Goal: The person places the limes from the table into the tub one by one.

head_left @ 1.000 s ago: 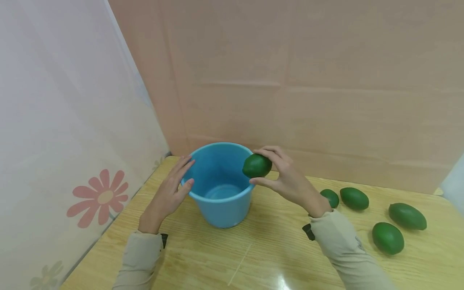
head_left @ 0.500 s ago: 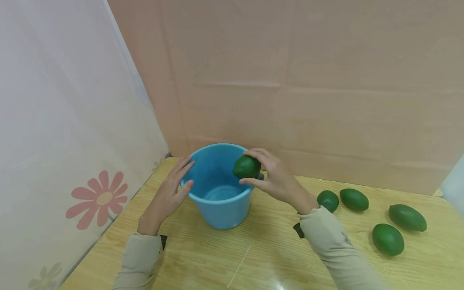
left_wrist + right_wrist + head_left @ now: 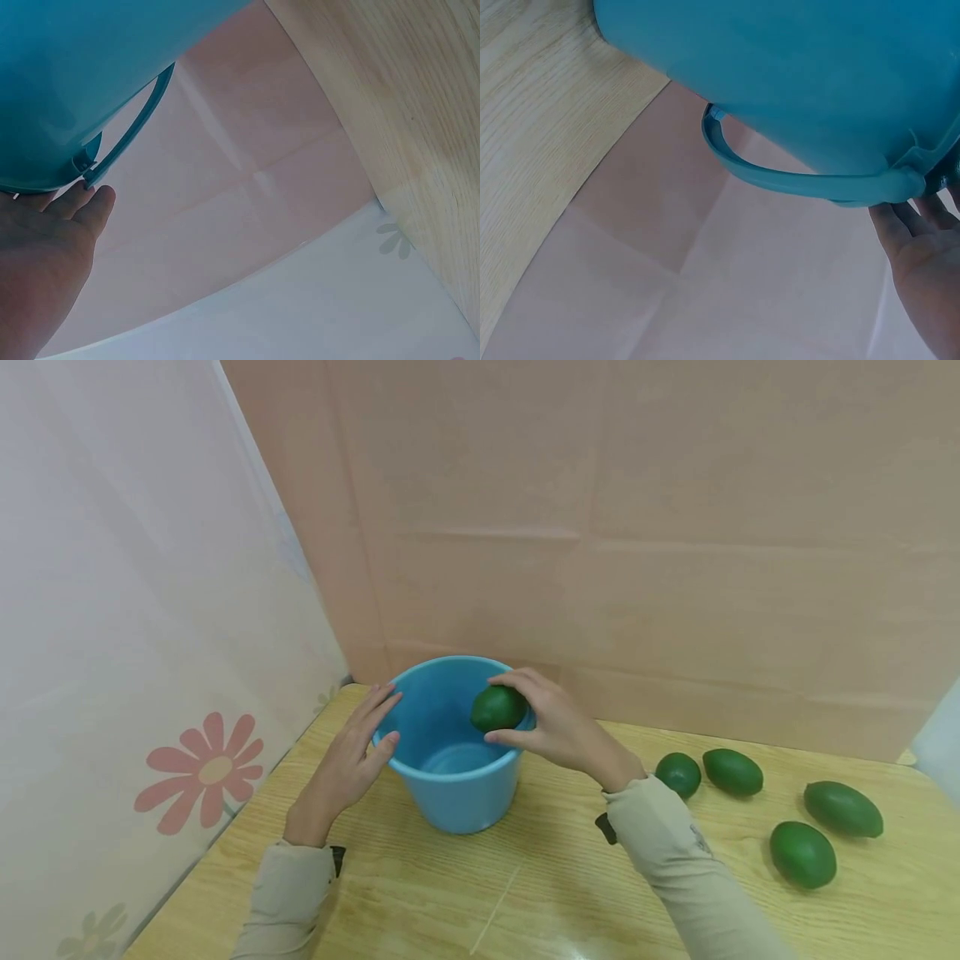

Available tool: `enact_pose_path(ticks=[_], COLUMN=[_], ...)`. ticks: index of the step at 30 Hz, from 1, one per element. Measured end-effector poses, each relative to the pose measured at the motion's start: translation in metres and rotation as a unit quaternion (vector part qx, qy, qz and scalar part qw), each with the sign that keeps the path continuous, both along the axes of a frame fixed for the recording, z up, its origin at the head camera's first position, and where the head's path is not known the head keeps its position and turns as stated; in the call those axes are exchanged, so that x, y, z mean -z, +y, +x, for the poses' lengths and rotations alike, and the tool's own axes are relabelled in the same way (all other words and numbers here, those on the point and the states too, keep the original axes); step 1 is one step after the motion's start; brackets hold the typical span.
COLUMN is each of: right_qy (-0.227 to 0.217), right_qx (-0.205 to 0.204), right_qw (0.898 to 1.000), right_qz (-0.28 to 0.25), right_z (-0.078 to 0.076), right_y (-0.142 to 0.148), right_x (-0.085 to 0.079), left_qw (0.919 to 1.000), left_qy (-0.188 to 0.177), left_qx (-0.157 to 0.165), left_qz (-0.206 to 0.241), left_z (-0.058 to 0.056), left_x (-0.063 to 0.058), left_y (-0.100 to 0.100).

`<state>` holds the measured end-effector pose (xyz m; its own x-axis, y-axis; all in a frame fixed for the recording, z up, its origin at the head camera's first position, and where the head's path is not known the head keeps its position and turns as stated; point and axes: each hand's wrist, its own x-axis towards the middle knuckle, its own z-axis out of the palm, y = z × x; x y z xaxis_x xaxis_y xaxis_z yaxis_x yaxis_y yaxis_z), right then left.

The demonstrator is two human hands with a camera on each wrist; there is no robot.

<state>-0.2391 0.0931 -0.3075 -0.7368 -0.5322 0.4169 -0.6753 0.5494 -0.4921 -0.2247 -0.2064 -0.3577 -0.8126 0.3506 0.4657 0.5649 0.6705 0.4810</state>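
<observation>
A blue bucket with a side handle stands upright on the wooden table. My left hand touches the bucket's left rim, its fingers fairly straight and the thumb just over the edge. In the left wrist view those fingers lie against the bucket wall near the handle joint. Between the thumb and fingers of my right hand is a smooth green oval fruit, held over the bucket's opening at the right rim. In the right wrist view that fruit is mostly hidden behind the bucket.
To the right on the table lie several more green fruits, among them a round-looking one and a longer one. A brownish sheet hangs behind the table. On the left hangs a white flowered cloth.
My right hand has carried the green fruit leftward from the bucket's right rim to over its opening, slightly lower. The left hand has stayed at the rim.
</observation>
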Motion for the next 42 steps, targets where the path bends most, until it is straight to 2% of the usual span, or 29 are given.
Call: enact_pose_path(ticks=[22, 33, 42], right_qy=[-0.038, -0.104, -0.117], right_qx=[0.021, 0.029, 0.028], right_qw=[0.996, 0.986, 0.984], right_qz=[0.08, 0.125, 0.131], right_z=[-0.005, -0.01, -0.012], right_y=[-0.015, -0.022, -0.029], right_x=[-0.006, -0.013, -0.012], left_qw=[1.0, 1.0, 1.0], left_qy=[0.002, 0.008, 0.006], left_qx=[-0.003, -0.002, 0.002], left_qz=[-0.001, 0.005, 0.006], left_z=[0.001, 0.0, 0.0], left_x=[-0.001, -0.001, -0.001], left_y=[0.0, 0.001, 0.002])
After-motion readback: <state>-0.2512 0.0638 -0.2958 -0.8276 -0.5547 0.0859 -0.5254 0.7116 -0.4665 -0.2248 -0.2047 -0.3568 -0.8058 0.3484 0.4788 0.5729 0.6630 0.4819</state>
